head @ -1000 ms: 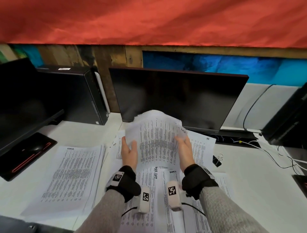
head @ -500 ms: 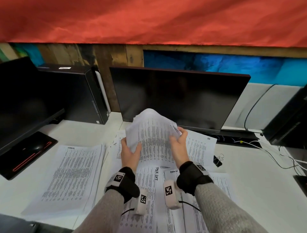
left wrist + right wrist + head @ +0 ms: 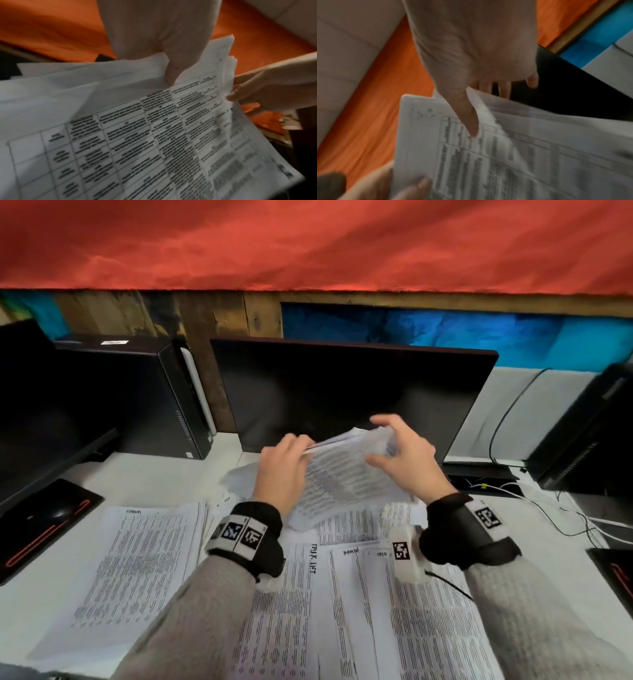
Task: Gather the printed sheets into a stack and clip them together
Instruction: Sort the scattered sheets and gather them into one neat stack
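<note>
A: Bundle of sheets [image 3: 346, 474] lifted above the desk [image 3: 51, 594]; left hand [image 3: 281, 474] and right hand [image 3: 402, 460] pinch its far corners.
B: Loosen slightly, tap edges square.

Sheets: one bundle up in your hands, the rest loose on the desk.
You've got a sheaf of printed sheets [image 3: 346, 474] lifted and tilted, far edges uneven, tables of text facing you. Loose printed sheets [image 3: 342, 604] overlap flat beneath it. A separate neat pile [image 3: 137, 563] lies to the left, apart.
</note>
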`<act>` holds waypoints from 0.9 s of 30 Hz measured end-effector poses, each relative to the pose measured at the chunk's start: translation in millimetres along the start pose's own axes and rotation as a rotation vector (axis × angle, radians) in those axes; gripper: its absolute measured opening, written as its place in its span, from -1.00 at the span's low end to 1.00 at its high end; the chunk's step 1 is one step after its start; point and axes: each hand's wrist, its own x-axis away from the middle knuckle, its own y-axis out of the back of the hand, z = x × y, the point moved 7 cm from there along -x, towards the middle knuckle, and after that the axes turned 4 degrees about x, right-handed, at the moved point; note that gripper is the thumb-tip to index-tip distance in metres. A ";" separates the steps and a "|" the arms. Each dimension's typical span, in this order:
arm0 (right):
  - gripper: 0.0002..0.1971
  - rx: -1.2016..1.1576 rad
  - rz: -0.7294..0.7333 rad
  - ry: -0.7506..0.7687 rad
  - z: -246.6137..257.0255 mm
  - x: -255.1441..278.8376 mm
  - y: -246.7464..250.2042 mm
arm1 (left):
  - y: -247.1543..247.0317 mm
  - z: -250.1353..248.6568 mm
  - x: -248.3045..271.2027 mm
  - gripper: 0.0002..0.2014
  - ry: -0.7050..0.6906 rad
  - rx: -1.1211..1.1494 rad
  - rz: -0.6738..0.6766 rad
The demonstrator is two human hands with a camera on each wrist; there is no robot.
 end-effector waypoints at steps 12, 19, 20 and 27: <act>-0.72 -0.960 0.050 -0.308 -87.7 23.3 -24.4 | 23.5 57.2 20.8 -0.12 0.581 0.424 -0.322; -0.70 -1.073 0.039 -0.342 -102.0 41.4 -64.7 | -21.9 63.3 52.5 -0.45 0.756 0.900 -0.213; -0.66 -1.044 0.055 -0.358 -106.0 45.8 -72.5 | -26.9 62.9 59.9 -0.44 0.778 0.893 -0.215; -0.55 -0.774 -0.140 -0.377 -117.7 57.3 -88.6 | -47.5 61.8 84.0 -0.63 0.886 0.938 -0.182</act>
